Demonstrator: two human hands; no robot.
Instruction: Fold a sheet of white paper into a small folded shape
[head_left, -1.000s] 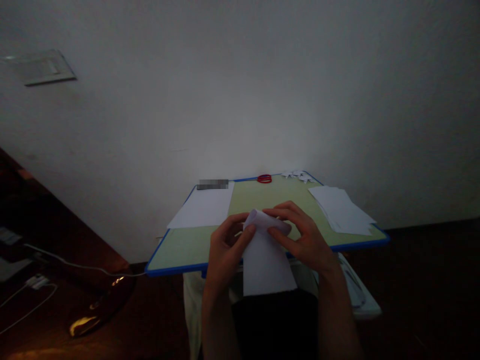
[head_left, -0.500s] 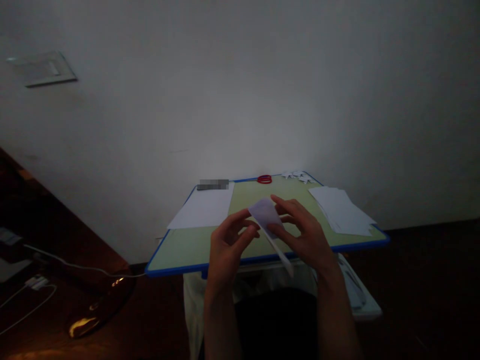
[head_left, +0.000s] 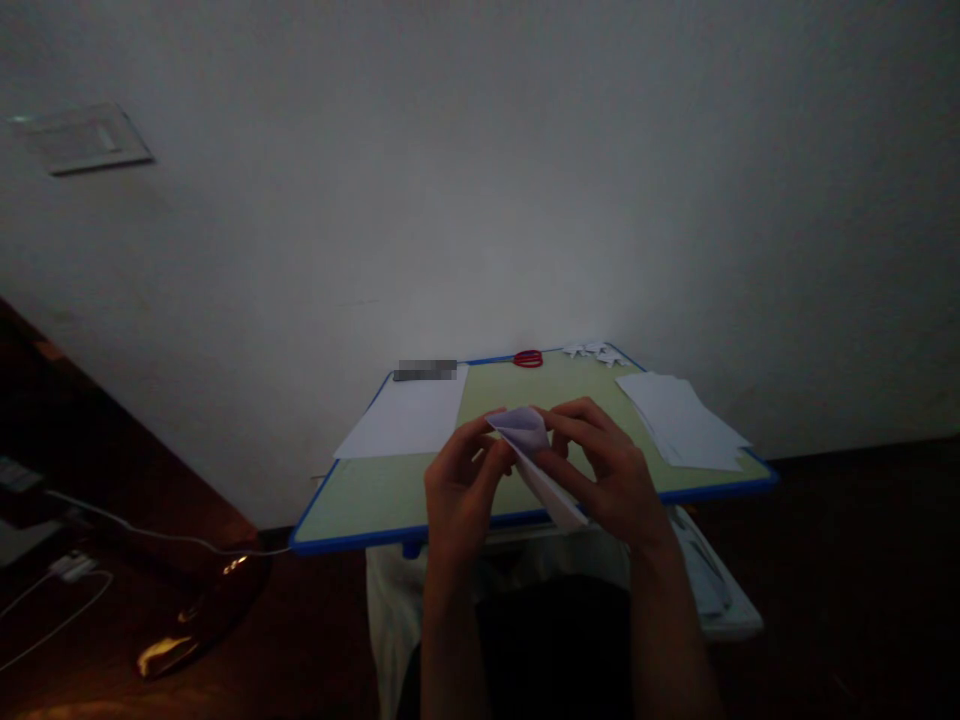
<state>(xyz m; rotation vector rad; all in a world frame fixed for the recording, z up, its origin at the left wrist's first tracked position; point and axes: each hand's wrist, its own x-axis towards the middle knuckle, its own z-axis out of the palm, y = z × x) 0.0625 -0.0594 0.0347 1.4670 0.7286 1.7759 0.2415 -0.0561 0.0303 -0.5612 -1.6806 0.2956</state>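
Observation:
A folded piece of white paper [head_left: 551, 487] is held in the air above the near part of the small table [head_left: 360, 510]. My left hand [head_left: 466, 485] pinches its left corner between thumb and fingers. On the other side my right hand [head_left: 604, 465] grips the paper, thumb in front and fingers behind. The upper part of the paper bulges open into a pocket, while a long folded flap slants down to the right. Some fingertips are hidden behind the paper.
Red-handled scissors [head_left: 528, 358] lie at the table's back edge, with small folded white paper pieces [head_left: 596, 351] to their right. A white sheet [head_left: 409, 415] lies at left under a dark, blurred-out object [head_left: 425, 371]. A stack of white paper [head_left: 681, 420] is at right.
My left hand has closed onto the paper's left corner. The paper's top has opened from a flat face into a pocket, and the lower flap looks wider.

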